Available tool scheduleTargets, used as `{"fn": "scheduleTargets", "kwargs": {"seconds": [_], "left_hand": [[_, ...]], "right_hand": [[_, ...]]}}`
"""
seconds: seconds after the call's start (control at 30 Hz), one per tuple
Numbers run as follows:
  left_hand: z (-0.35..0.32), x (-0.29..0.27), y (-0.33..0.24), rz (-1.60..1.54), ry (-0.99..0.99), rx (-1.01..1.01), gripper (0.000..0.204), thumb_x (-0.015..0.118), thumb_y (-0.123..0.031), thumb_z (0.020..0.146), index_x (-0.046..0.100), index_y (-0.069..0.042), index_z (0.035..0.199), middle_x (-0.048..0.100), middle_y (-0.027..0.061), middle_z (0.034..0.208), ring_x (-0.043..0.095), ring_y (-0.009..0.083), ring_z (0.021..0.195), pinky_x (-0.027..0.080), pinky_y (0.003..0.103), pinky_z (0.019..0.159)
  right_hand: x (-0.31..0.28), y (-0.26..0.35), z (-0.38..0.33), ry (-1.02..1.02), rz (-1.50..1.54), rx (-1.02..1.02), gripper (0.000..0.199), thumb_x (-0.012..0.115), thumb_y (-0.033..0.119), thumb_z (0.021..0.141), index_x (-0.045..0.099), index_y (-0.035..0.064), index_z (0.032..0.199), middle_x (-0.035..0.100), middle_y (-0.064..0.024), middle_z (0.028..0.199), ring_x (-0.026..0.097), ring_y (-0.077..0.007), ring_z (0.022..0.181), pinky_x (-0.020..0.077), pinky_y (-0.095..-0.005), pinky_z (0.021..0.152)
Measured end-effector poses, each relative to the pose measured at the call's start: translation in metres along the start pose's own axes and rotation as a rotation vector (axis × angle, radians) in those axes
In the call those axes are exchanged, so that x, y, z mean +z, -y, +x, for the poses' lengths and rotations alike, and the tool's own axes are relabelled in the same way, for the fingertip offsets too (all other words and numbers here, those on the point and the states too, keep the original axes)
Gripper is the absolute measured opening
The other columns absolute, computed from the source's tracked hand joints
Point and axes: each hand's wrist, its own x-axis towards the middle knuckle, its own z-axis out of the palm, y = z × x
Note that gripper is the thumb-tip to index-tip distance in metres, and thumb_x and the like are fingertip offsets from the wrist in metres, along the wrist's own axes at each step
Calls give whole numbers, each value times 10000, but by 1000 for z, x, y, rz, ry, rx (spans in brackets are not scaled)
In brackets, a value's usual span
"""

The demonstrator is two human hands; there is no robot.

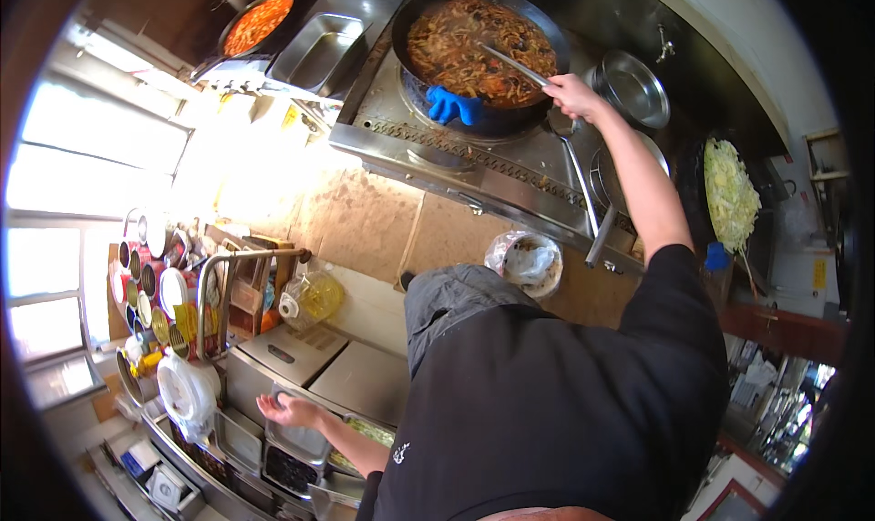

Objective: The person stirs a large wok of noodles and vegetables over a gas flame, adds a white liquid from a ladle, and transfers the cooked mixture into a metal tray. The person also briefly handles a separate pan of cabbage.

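Note:
My right hand (574, 97) is closed round the end of a long metal handle (515, 62). That cooking utensil slants down into a large black wok (398, 42), where its head is hidden in a brown stew of sliced vegetables (474, 38). A blue cloth (453, 106) is wrapped at the wok's near edge. Well away at the lower left, my left hand (290, 410) is held palm up with its fingers apart. It hovers over metal food pans (301, 441) set in a steel counter, and I see nothing held in it.
Right of the wok stand steel bowls (635, 91) and a long-handled ladle (583, 179). Shredded cabbage (729, 193) fills another wok. At upper left are a pan of red food (258, 24) and a steel tray (319, 51). A lined bucket (529, 264) stands near the stove (437, 161).

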Motion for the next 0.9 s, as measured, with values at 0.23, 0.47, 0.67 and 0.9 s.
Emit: {"fn": "scheduleTargets", "kwargs": {"seconds": [0.23, 0.47, 0.67, 0.9], "left_hand": [[47, 198, -26, -125, 355, 8, 413, 483, 13, 854, 506, 48, 1266, 577, 163, 1228, 562, 265, 1111, 438, 363, 975], [73, 315, -25, -154, 632, -4, 465, 459, 11, 844, 490, 46, 1307, 565, 176, 1250, 562, 281, 1096, 450, 384, 966], [87, 393, -62, -32, 857, 96, 471, 462, -42, 895, 434, 45, 1357, 554, 212, 1277, 577, 312, 1126, 525, 390, 916], [90, 444, -80, -219, 990, 88, 462, 455, -20, 843, 490, 24, 1302, 548, 190, 1271, 557, 297, 1102, 450, 392, 914]], "right_hand": [[-31, 57, -127, -370, -436, -40, 351, 566, 311, 937, 606, 46, 1164, 671, -167, 889, 645, -336, 870, 473, -415, 739], [-3, 122, -188, -340, -516, 266, 260, 595, 294, 887, 697, 87, 1007, 690, -151, 891, 660, -331, 864, 504, -429, 762], [97, 90, -75, -464, -572, 278, 265, 580, 260, 874, 678, 19, 926, 679, -231, 895, 663, -394, 885, 523, -508, 779], [182, 71, 18, -677, -232, 102, 214, 562, 250, 911, 619, 44, 904, 650, -228, 855, 624, -437, 861, 492, -507, 743]]}}
